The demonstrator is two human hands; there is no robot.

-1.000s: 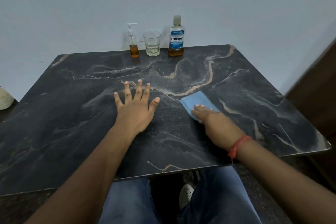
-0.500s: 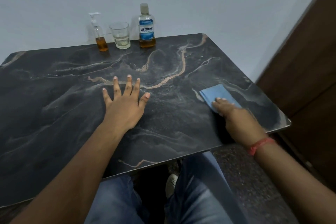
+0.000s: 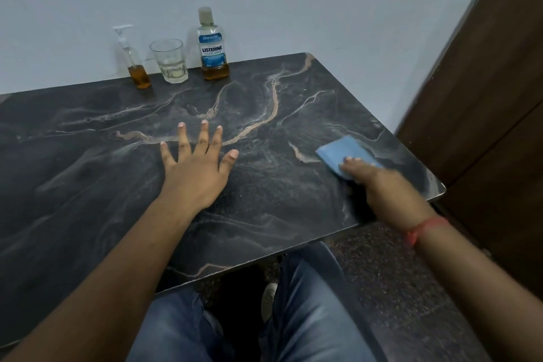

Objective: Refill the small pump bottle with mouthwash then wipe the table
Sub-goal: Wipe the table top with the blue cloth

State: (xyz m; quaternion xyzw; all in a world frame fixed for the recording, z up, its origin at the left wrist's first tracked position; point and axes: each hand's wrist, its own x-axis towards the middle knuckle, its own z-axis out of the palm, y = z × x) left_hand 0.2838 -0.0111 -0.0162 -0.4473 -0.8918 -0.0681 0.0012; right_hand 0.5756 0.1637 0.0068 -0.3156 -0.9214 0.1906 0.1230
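A dark marble table (image 3: 88,170) fills the view. At its back edge by the wall stand the small pump bottle (image 3: 135,67) with amber liquid in its bottom, and the mouthwash bottle (image 3: 212,50), capped, with a little amber liquid left. My left hand (image 3: 197,167) lies flat on the table's middle, fingers spread, holding nothing. My right hand (image 3: 379,185) presses a folded blue cloth (image 3: 340,153) onto the table near its right edge; the fingers cover the cloth's near part.
A clear glass (image 3: 170,60) stands between the two bottles. A brown wooden door or panel (image 3: 493,97) rises close beside the table's right edge. My knees in jeans (image 3: 308,317) are under the front edge.
My right hand has slid the blue cloth from the table's middle rightward to near the right edge. The view has turned to the right. My left hand stays flat in place.
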